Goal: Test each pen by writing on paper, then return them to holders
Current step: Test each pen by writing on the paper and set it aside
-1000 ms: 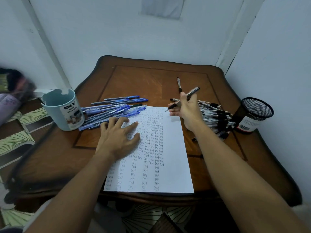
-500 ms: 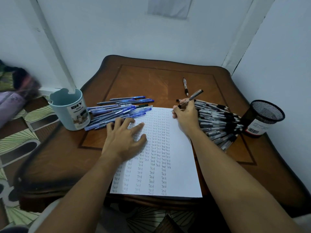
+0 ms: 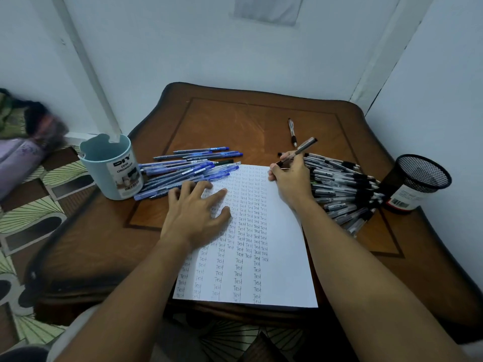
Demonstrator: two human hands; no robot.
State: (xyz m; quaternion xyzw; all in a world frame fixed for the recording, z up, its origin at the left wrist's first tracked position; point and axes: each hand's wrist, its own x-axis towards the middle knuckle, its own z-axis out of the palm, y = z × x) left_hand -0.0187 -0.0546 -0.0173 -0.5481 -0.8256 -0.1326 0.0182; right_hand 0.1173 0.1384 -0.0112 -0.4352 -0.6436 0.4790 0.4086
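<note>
Now right hand [image 3: 290,176] grips pen [image 3: 300,150]; tip lower-left, cap upper-right.

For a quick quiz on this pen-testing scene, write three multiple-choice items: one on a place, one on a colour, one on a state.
1. Where does the black mesh holder stand?
A. right edge of the table
B. on the paper
C. beside the blue pens

2. What colour is the pile of pens beside the light blue desk organizer?
A. red
B. blue
C. green

3. What is the right hand doing?
A. lying flat
B. gripping a pen
C. lifting the holder

Answers: 1 A, it stands right of the black pens. 2 B, their barrels are blue. 3 B, its fingers pinch a pen at the top of the paper.
</note>
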